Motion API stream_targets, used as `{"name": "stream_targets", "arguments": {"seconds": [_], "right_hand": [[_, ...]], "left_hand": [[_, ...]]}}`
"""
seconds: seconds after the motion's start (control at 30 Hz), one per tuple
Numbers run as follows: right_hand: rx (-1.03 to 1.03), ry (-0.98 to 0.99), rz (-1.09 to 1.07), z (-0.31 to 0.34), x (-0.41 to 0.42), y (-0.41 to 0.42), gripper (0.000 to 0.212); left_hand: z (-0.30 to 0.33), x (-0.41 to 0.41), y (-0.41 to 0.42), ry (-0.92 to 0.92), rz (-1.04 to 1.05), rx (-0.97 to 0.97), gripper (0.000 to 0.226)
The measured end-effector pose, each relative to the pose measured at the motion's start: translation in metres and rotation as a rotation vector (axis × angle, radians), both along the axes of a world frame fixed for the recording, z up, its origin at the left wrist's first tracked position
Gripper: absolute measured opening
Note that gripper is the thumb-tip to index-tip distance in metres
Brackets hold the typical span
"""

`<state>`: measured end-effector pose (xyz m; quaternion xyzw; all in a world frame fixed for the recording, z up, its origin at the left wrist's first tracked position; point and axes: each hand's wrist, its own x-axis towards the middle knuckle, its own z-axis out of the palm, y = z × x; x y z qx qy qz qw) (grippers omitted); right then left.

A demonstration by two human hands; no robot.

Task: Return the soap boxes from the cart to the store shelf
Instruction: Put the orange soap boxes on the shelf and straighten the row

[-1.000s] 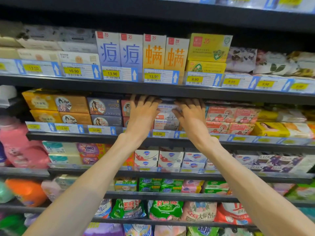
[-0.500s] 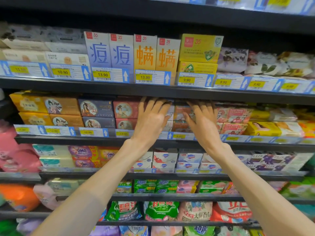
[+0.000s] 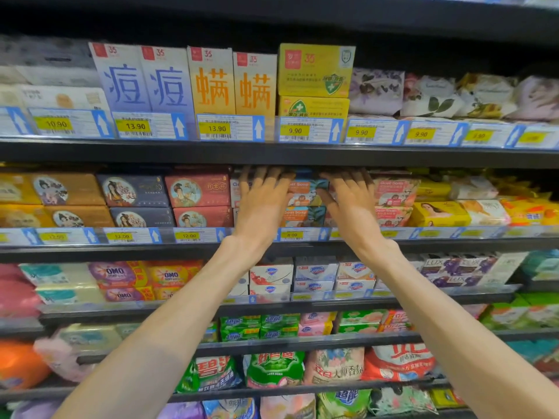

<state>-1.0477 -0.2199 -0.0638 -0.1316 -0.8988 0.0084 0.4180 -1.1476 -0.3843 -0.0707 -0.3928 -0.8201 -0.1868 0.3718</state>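
Item, second shelf (image 3: 272, 247) from the top of those I see: my left hand (image 3: 260, 207) lies flat against the front of the stacked goat soap boxes (image 3: 305, 201), fingers (image 3: 266, 176) spread and pointing up, their tips under the lip of the shelf above. Item: my right hand (image 3: 352, 207) likewise flat and splayed, just right of those boxes, its thumb touching their right edge; the fingertips are in shadow and I cannot tell what they touch. Neither hand pinches or closes around anything. The soap boxes stand two high between the hands, blue-and-orange fronts facing out, above a yellow price tag (image 3: 292, 235) marked 8.00. To their left, red boxes (image 3: 199, 192) with a round portrait, then dark blue boxes (image 3: 136, 192) and brown boxes (image 3: 69, 192) of the same pattern, each two high. To their right, pink goat soap boxes (image 3: 393, 195), then a yellow box (image 3: 438, 214). Shelf above: two tall lilac boxes (image 3: 142, 80), two tall orange boxes (image 3: 233, 83), two yellow boxes (image 3: 314, 71) stacked, then flowered wrapped bars (image 3: 429, 95); tags read 10.90, 13.90, 13.90, 9.90. Shelf below: white soap boxes (image 3: 314, 273) and orange-and-purple packs (image 3: 145, 276). Lower still, green packs (image 3: 260, 326) and soft bags (image 3: 275, 368). Both forearms are bare. The cart is outside my view.
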Motion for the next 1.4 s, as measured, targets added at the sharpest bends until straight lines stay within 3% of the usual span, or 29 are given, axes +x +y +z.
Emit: {"name": "stream_targets", "arguments": {"seconds": [0.57,0.67,0.77,0.87,1.07,1.4], "right_hand": [[-0.026,0.060,0.084,0.000,0.008,0.000,0.029],[0.050,0.067,0.056,0.000,0.015,-0.004,0.032],[0.107,0.118,0.163,-0.014,0.031,-0.017,0.029],[0.181,0.039,0.264,-0.041,0.037,-0.031,0.029],[0.157,-0.068,0.172,-0.054,0.031,-0.044,0.033],[0.150,-0.070,0.159,-0.056,0.036,-0.050,0.033]], "left_hand": [[0.002,0.004,-0.004,-0.008,0.012,0.011,0.034],[0.000,0.013,-0.011,0.038,0.011,0.071,0.032],[-0.019,0.030,-0.033,0.083,-0.047,0.155,0.028],[-0.046,0.038,-0.056,0.054,-0.057,0.082,0.027],[-0.062,0.027,-0.071,-0.022,0.041,-0.057,0.041],[-0.062,0.033,-0.083,-0.088,0.057,0.005,0.039]]}}
